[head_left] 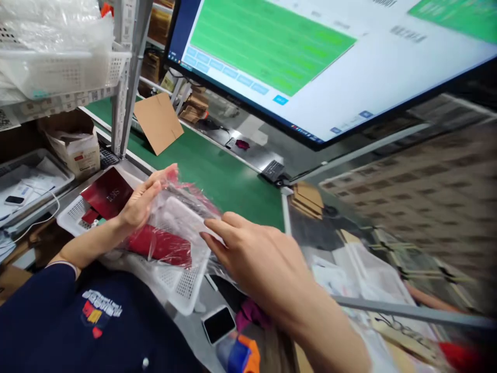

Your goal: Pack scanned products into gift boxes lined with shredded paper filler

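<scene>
Between my hands a clear plastic bag [176, 199] with some red on it is stretched above a white perforated basket [186, 287]. My left hand [142, 199] pinches the bag's left end near the top. On the right side, the fingertips of my right hand [248, 243] close on the bag's other edge. In the basket, a dark red box [108, 194] with pale lettering leans at the left, beside my left wrist. A red packet [163, 247] in shiny clear wrap lies below the bag, partly covered by it.
A large monitor [272, 52] hangs over the green conveyor belt [233, 197]. A cardboard sheet [158, 123] stands near the metal post [130, 77]. Close to the basket lie a phone-like device [218, 325] and an orange-and-blue object [244, 355]. Shelves with plastic wrap [54, 26] rise at left.
</scene>
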The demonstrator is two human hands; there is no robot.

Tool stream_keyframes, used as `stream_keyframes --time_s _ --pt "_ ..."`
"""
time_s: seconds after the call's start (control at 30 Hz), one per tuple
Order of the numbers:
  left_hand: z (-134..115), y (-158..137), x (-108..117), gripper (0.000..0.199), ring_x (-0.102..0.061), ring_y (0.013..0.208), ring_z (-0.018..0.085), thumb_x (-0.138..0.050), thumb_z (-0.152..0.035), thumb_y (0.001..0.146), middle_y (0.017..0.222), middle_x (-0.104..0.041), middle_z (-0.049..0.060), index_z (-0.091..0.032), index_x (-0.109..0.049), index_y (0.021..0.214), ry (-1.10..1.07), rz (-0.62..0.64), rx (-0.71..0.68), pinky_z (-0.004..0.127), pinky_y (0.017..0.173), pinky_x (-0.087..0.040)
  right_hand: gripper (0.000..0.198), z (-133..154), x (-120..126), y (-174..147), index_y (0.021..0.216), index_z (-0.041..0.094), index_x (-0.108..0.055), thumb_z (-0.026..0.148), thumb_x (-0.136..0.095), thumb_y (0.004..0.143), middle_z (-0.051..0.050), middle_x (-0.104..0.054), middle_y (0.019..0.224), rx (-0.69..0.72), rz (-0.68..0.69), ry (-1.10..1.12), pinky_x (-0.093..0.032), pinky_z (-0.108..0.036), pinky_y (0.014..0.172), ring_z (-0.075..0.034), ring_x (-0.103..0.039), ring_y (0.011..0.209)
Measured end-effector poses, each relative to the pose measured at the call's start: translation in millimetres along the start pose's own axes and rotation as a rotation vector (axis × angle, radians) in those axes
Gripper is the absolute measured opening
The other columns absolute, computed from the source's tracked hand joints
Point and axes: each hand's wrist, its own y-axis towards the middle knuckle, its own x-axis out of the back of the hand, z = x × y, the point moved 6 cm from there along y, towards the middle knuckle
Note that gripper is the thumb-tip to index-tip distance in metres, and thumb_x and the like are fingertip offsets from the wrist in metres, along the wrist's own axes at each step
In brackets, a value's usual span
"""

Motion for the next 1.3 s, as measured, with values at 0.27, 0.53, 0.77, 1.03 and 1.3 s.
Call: stream_keyframes --time_s 0.27,0.53,0.77,1.03,1.3 --pt "15 7 7 0.053 -0.069 0.137 0.03 -0.083 -0.06 0.092 0.143 -0.078 0.007 -0.028 -0.083 0.134 -0.046 -0.015 0.024 0.041 0.117 -0.054 0.026 -15 -28 11 0.086 0.021 -0.067 0.04 -0.073 0.102 -0.012 -0.069 0.096 -0.06 -0.02 -0.217 -0.048 -0.035 0.06 -0.023 -0.061 0.076" --pt "10 12 8 0.047 -0.074 0.125 0.026 -0.086 -0.05 0.09 0.137 -0.079 0.007 -0.025 -0.084 0.129 -0.16 -0.119 0.017 0.04 0.116 -0.053 0.035 4 -8 2 0.113 0.02 -0.081 0.038 -0.051 0.114 -0.014 -0.075 0.134 0.001 0.516 0.857 -0.061 -0.034 0.105 -0.022 -0.074 0.122" --pt "22 -10 -18 0.053 -0.066 0.139 0.033 -0.076 -0.062 0.098 0.149 -0.073 0.011 -0.03 -0.081 0.139 -0.057 0.23 -0.041 0.049 0.123 -0.05 0.069 7 -147 -15 0.164 0.005 -0.054 0.03 -0.07 0.101 -0.023 -0.071 0.136 -0.384 0.913 0.839 -0.062 -0.05 0.107 -0.034 -0.073 0.119" --pt "32 -17 37 0.066 -0.048 0.161 0.037 -0.059 -0.067 0.107 0.172 -0.054 0.009 -0.039 -0.057 0.167 0.235 0.491 -0.162 0.058 0.138 -0.029 0.131 48 -223 -48 0.177 -0.002 -0.018 0.022 -0.094 0.072 -0.037 -0.046 0.166 -0.06 0.858 0.555 -0.048 -0.061 0.126 -0.05 -0.049 0.155" --pt "64 -67 197 0.171 -0.009 0.174 0.049 -0.103 -0.065 0.065 0.189 -0.003 0.023 -0.033 0.02 0.179 0.693 0.351 0.338 0.072 0.139 -0.007 0.123 -33 -174 -88 0.176 0.019 -0.027 0.037 -0.088 0.071 -0.021 -0.065 0.152 -0.459 0.244 1.058 -0.06 -0.058 0.113 -0.04 -0.072 0.131"
